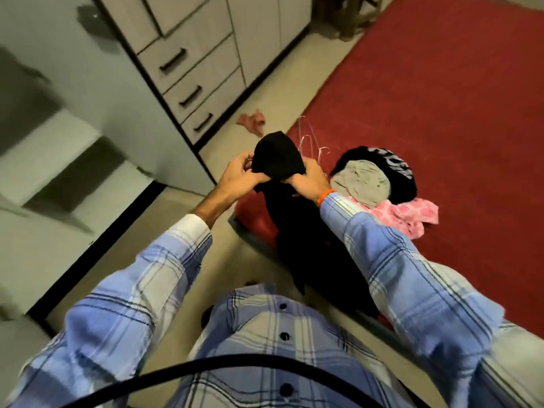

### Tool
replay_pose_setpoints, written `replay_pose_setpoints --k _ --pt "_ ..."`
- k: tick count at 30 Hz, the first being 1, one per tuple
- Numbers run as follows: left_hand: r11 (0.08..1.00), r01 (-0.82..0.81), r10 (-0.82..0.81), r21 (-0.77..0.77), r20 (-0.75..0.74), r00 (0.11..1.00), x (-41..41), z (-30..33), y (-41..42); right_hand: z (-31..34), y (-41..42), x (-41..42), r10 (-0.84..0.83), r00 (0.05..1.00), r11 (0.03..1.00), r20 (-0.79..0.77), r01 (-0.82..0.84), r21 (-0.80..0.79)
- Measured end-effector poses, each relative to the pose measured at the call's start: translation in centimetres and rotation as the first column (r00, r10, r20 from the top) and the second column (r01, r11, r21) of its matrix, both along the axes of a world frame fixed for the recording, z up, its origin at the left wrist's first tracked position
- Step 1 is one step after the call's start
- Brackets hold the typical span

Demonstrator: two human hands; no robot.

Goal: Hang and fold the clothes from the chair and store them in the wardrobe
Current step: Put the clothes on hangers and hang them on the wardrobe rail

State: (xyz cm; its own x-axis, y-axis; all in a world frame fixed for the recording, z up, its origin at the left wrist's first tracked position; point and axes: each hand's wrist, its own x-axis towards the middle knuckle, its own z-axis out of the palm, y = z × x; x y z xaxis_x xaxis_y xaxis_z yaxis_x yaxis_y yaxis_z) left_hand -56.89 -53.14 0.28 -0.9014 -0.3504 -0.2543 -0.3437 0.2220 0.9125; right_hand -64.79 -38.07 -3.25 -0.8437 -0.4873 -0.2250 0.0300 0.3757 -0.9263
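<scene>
A black garment (278, 157) is held up in front of me over the corner of a red-covered bed (426, 83); its lower part hangs down to the bed's edge. My left hand (241, 175) grips its left side and my right hand (309, 178) grips its right side, fingers curled into the cloth. Behind the garment, thin metal hangers (309, 142) lie on the bed. To the right sits a pile: a grey garment (362, 181), a black printed one (391, 163) and a pink patterned one (412, 213).
The wardrobe (200, 69) with its drawers and dark handles stands at the left, doors shut in view. A pink cloth (253, 122) lies on the beige floor before it. A grey wall and ledge fill the far left.
</scene>
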Motion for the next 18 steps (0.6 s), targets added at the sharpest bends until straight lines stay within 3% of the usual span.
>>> replay_pose_setpoints --k 4,8,11,16,18 --pt "0.982 -0.152 0.148 -0.114 -0.044 0.988 4.1 1.7 -5.2 2.2 -7.1 2.1 0.186 0.982 0.982 -0.045 -0.187 -0.03" --pt "0.894 -0.405 0.385 -0.192 -0.136 0.913 7.4 2.5 -10.4 3.6 -13.5 4.5 0.342 0.939 0.935 0.045 -0.335 -0.119" --pt "0.846 -0.514 0.483 -0.141 -0.206 0.851 9.7 3.1 -14.8 4.3 -17.8 5.9 0.42 0.887 0.9 0.193 -0.379 -0.217" --pt "0.798 -0.602 0.587 -0.015 -0.208 0.783 13.0 3.1 -21.6 5.5 -23.5 7.9 0.585 0.647 0.798 0.489 -0.348 -0.492" --pt "0.771 -0.633 0.632 0.073 -0.211 0.746 14.0 3.7 -23.5 5.5 -25.5 8.7 0.59 0.599 0.791 0.542 -0.294 -0.537"
